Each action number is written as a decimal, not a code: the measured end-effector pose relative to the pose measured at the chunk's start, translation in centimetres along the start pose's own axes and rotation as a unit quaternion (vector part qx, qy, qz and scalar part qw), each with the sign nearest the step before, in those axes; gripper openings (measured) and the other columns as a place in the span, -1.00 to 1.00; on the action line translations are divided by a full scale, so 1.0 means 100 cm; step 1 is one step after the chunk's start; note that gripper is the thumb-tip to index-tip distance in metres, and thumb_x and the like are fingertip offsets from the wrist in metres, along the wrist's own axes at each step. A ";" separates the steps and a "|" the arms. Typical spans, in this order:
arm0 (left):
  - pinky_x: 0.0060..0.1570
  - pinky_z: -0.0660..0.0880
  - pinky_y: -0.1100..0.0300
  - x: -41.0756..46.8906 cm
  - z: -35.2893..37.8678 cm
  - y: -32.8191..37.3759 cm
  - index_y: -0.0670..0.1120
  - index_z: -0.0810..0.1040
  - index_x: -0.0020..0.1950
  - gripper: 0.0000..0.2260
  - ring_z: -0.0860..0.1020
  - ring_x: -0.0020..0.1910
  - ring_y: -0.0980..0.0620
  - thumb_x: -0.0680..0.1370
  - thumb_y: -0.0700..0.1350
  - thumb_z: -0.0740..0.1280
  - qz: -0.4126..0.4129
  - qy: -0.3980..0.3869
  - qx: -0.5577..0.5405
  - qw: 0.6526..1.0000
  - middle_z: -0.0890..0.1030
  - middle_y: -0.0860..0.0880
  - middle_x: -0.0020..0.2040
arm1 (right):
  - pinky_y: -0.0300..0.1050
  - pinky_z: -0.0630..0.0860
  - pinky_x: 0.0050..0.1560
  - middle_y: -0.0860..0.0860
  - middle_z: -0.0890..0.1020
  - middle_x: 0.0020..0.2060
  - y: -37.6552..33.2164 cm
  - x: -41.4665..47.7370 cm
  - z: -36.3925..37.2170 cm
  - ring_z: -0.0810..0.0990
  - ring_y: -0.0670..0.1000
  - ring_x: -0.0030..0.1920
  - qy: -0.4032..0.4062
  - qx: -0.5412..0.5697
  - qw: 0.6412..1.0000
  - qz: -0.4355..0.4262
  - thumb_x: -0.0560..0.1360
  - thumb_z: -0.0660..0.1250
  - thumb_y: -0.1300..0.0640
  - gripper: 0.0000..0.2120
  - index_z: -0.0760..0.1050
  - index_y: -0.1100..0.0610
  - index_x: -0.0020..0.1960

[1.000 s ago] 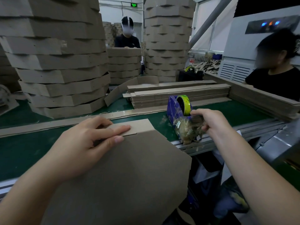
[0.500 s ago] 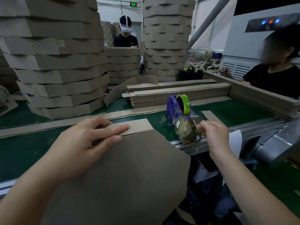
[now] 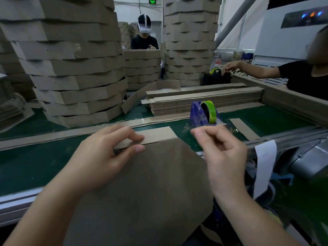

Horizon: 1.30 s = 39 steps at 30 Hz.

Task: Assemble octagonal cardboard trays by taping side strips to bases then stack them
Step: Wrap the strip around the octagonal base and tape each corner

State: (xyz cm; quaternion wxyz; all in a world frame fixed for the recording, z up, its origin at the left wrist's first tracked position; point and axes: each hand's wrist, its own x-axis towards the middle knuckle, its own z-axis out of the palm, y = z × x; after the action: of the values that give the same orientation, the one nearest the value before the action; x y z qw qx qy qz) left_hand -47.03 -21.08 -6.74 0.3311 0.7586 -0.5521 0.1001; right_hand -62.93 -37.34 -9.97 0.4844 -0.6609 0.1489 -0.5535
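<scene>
An octagonal cardboard base [image 3: 150,189] tilts toward me over the near table edge. My left hand [image 3: 104,157] grips its far edge together with a side strip [image 3: 156,135], thumb on the base and fingers over the strip. My right hand [image 3: 218,150] hovers to the right of the strip, pinching a clear piece of tape [image 3: 215,126] between thumb and forefinger. Just behind that hand stands a purple tape dispenser [image 3: 197,113] with a green-yellow roll [image 3: 210,110].
A tall stack of finished trays [image 3: 71,68] rises at the left, more stacks [image 3: 190,41] behind. Flat strip piles [image 3: 204,100] lie behind the dispenser, a long strip [image 3: 53,135] crosses the green table. One person stands at the back, another reaches in at right.
My right hand left the dispenser and moved left and up toward the strip, carrying a torn-off piece of tape. My left hand kept its grip on base and strip.
</scene>
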 end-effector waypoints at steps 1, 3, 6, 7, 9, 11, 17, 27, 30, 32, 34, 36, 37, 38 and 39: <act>-0.01 0.54 -0.05 0.000 0.000 0.000 0.06 0.64 0.03 -0.61 0.59 0.07 0.06 0.45 0.28 0.22 0.000 0.001 0.003 1.000 0.60 0.21 0.05 | -0.37 0.34 -0.38 -0.08 0.54 -0.45 -0.008 -0.009 0.011 0.46 -0.14 -0.42 -0.037 0.051 0.997 0.034 0.39 0.42 -0.02 -0.84 0.66 0.07 -0.22; 0.00 0.54 -0.05 -0.001 0.000 0.001 0.04 0.65 0.04 -0.67 0.58 0.08 0.05 0.47 0.22 0.28 -0.002 0.003 0.010 1.000 0.61 0.18 0.05 | -0.44 0.27 -0.47 -0.15 0.50 -0.54 -0.017 -0.021 0.032 0.41 -0.19 -0.52 -0.089 0.118 0.983 0.112 0.37 0.45 0.03 -0.88 0.68 0.08 -0.24; 0.05 0.52 -0.03 -0.002 -0.002 0.002 0.07 0.64 0.09 -0.64 0.56 0.11 0.07 0.48 0.24 0.23 -0.004 -0.012 0.010 1.000 0.60 0.16 0.07 | -0.45 0.26 -0.53 -0.16 0.46 -0.61 -0.019 -0.029 0.053 0.39 -0.22 -0.58 -0.116 0.174 0.958 0.195 0.44 0.46 0.19 -0.82 0.68 0.07 -0.33; 0.08 0.51 -0.03 -0.002 -0.003 0.002 0.07 0.64 0.10 -0.61 0.55 0.13 0.08 0.47 0.25 0.19 -0.005 -0.018 0.004 1.000 0.60 0.16 0.08 | -0.45 0.25 -0.54 -0.15 0.45 -0.62 -0.019 -0.030 0.057 0.38 -0.21 -0.59 -0.117 0.184 0.952 0.216 0.47 0.44 0.22 -0.77 0.68 0.07 -0.35; 0.13 0.48 -0.03 -0.004 -0.004 0.002 0.08 0.64 0.12 -0.61 0.53 0.17 0.10 0.48 0.23 0.19 -0.007 -0.028 -0.007 1.000 0.58 0.18 0.11 | -0.40 0.21 -0.56 -0.12 0.39 -0.62 -0.019 -0.032 0.062 0.30 -0.19 -0.60 -0.106 0.181 0.947 0.245 0.47 0.42 0.19 -0.79 0.69 0.09 -0.32; 0.18 0.45 -0.03 -0.005 -0.005 0.002 0.08 0.63 0.14 -0.69 0.51 0.20 0.11 0.50 0.14 0.25 -0.014 -0.033 -0.018 0.999 0.57 0.18 0.13 | -0.36 0.19 -0.56 -0.07 0.35 -0.62 -0.017 -0.033 0.065 0.26 -0.16 -0.58 -0.086 0.172 0.947 0.258 0.46 0.43 0.15 -0.84 0.68 0.15 -0.29; 0.19 0.45 -0.03 -0.006 -0.005 0.001 0.01 0.64 0.14 -0.70 0.52 0.19 0.09 0.49 0.05 0.26 -0.016 -0.030 -0.014 0.999 0.58 0.14 0.14 | -0.34 0.24 -0.52 -0.03 0.38 -0.64 -0.014 -0.035 0.071 0.30 -0.13 -0.57 -0.046 0.147 0.950 0.273 0.45 0.44 0.11 -0.76 0.63 0.21 -0.34; 0.12 0.47 -0.03 -0.010 -0.007 0.000 0.26 0.41 0.16 -0.76 0.50 0.16 0.11 0.51 0.19 0.15 0.022 -0.046 -0.022 0.998 0.53 0.24 0.11 | -0.32 0.21 -0.59 0.00 0.37 -0.68 -0.016 -0.041 0.070 0.27 -0.10 -0.66 -0.058 0.141 0.942 0.298 0.45 0.43 0.05 -0.72 0.63 0.10 -0.42; 0.24 0.41 0.05 -0.008 -0.010 0.000 0.30 0.51 0.18 -0.72 0.45 0.28 0.13 0.52 0.19 0.15 0.011 -0.068 -0.037 0.997 0.54 0.25 0.16 | -0.31 0.23 -0.58 0.02 0.38 -0.66 -0.017 -0.041 0.064 0.28 -0.09 -0.65 -0.089 0.130 0.942 0.295 0.46 0.41 0.01 -0.73 0.65 0.12 -0.35; 0.26 0.40 0.09 -0.007 -0.014 0.002 0.27 0.61 0.11 -0.73 0.46 0.27 0.17 0.50 0.21 0.19 -0.020 -0.072 -0.078 0.994 0.57 0.24 0.14 | -0.28 0.21 -0.60 0.05 0.39 -0.65 -0.018 -0.040 0.060 0.26 -0.07 -0.65 -0.107 0.135 0.936 0.306 0.43 0.41 0.00 -0.76 0.66 0.13 -0.30; 0.19 0.44 0.04 -0.004 -0.015 0.007 0.20 0.67 0.00 -0.70 0.53 0.16 0.16 0.48 0.25 0.20 -0.038 -0.072 -0.099 0.992 0.61 0.19 0.05 | -0.29 0.18 -0.61 0.07 0.40 -0.64 -0.019 -0.040 0.058 0.24 -0.06 -0.66 -0.123 0.140 0.932 0.312 0.37 0.40 0.01 -0.79 0.67 0.14 -0.29; 0.01 0.51 -0.06 0.001 -0.012 0.014 0.15 0.62 -0.12 -0.63 0.58 -0.05 0.09 0.43 0.34 0.16 -0.054 -0.057 -0.065 0.995 0.63 0.09 -0.09 | -0.29 0.19 -0.62 0.07 0.41 -0.64 -0.020 -0.041 0.058 0.25 -0.06 -0.65 -0.134 0.142 0.929 0.315 0.37 0.40 0.04 -0.81 0.68 0.14 -0.28; -0.05 0.52 -0.07 0.003 -0.010 0.017 0.14 0.58 -0.15 -0.61 0.60 -0.09 0.04 0.39 0.38 0.15 -0.063 -0.042 -0.037 0.996 0.64 0.05 -0.12 | -0.29 0.19 -0.62 0.06 0.41 -0.64 -0.021 -0.040 0.058 0.25 -0.06 -0.65 -0.138 0.143 0.928 0.316 0.38 0.40 0.05 -0.83 0.69 0.14 -0.27; -0.07 0.53 -0.07 0.005 -0.007 0.019 0.14 0.55 -0.16 -0.60 0.61 -0.09 0.01 0.35 0.40 0.14 -0.071 -0.022 -0.012 0.997 0.66 0.03 -0.14 | -0.29 0.18 -0.63 0.06 0.41 -0.65 -0.020 -0.040 0.057 0.26 -0.06 -0.65 -0.142 0.142 0.927 0.316 0.38 0.39 0.06 -0.83 0.69 0.13 -0.26; -0.07 0.54 -0.06 0.005 -0.004 0.022 0.15 0.54 -0.15 -0.60 0.62 -0.08 0.01 0.32 0.41 0.14 -0.074 0.000 0.002 0.997 0.67 0.03 -0.14 | -0.29 0.18 -0.63 0.06 0.41 -0.65 -0.020 -0.039 0.057 0.26 -0.06 -0.65 -0.146 0.138 0.928 0.314 0.37 0.38 0.06 -0.82 0.69 0.14 -0.26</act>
State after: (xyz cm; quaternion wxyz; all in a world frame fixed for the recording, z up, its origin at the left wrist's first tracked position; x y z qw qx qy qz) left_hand -48.70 -21.60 -5.34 0.3362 0.7979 -0.4946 0.0765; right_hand -60.02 -30.77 -10.18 0.7361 -0.5804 0.1989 -0.2859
